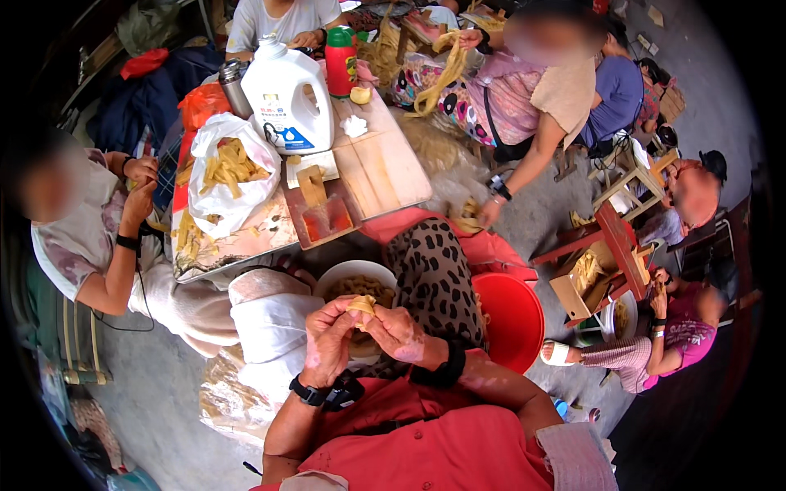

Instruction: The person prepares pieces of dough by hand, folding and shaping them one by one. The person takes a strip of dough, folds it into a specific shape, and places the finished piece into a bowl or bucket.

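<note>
My left hand (327, 335) and my right hand (394, 334) are raised side by side, both closed on a small folded piece of yellow strip (362, 309) pinched between thumbs and fingers. Just beneath them, a white bowl (384, 270) with yellowish knotted pieces (348, 286) rests over my lap, partly hidden by my hands. A white cloth (275, 335) lies left of my left hand, and a red plastic basin (520, 319) stands to the right of the bowl.
A table (393, 164) ahead carries a white jug (286, 106), a bag of yellow strips (228, 192), flasks and a wooden board. Co-workers sit around: one at left (98, 237), one ahead right (557, 98), others farther right. A red wooden stool (614, 237) is at right.
</note>
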Demonstrator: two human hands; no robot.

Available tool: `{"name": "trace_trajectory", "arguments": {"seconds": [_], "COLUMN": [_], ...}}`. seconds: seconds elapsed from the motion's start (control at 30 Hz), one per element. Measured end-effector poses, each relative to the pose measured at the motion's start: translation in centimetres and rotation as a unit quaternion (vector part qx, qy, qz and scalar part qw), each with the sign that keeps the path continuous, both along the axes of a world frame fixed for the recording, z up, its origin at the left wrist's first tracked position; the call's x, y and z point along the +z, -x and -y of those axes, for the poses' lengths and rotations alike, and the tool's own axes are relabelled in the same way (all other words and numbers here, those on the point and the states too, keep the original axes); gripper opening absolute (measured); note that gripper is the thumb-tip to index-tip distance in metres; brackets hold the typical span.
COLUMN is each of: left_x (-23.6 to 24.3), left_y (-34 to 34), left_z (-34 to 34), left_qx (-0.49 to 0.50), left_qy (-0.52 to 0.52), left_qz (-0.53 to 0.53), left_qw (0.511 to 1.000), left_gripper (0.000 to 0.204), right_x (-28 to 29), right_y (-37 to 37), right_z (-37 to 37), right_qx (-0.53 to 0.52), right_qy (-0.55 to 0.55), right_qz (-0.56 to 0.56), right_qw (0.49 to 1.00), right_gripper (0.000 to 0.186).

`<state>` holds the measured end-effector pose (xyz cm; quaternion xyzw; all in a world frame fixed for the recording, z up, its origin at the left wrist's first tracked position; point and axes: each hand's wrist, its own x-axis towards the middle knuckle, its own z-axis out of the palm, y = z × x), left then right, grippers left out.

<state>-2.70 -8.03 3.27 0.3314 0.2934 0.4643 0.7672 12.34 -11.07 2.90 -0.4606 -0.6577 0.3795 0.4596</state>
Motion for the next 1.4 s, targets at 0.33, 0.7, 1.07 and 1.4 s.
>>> {"name": "trace_trajectory", "arguments": {"seconds": [0.33, 0.7, 1.07, 1.4], "left_x": [1.6, 1.6, 1.4, 2.9], "left_y": [-0.6, -1.3, -0.6, 1.5], "left_z": [0.3, 0.3, 0.7, -0.4], "left_qx": [-0.012, 0.025, -0.066, -0.166], "left_qy": [0.075, -0.087, -0.009, -0.133], "left_qz": [0.103, -0.069, -0.119, -0.128], "left_qw": [0.992, 0.993, 0.991, 0.969], "left_gripper": [0.010, 0.008, 0.023, 0.021], "right_x": [0.3, 0.6, 2.0, 4.0], "right_y": [-0.5, -1.8, -3.3, -5.0], "right_z": [0.2, -0.1, -0.7, -1.4], "right_qx": [0.004, -0.007, -0.005, 0.067], "right_qy": [-0.094, -0.197, -0.317, -0.204], "right_qz": [0.106, 0.238, 0.451, 0.223], "right_qw": [0.990, 0.951, 0.835, 0.951], "right_gripper": [0.013, 0.014, 0.015, 0.028]}}
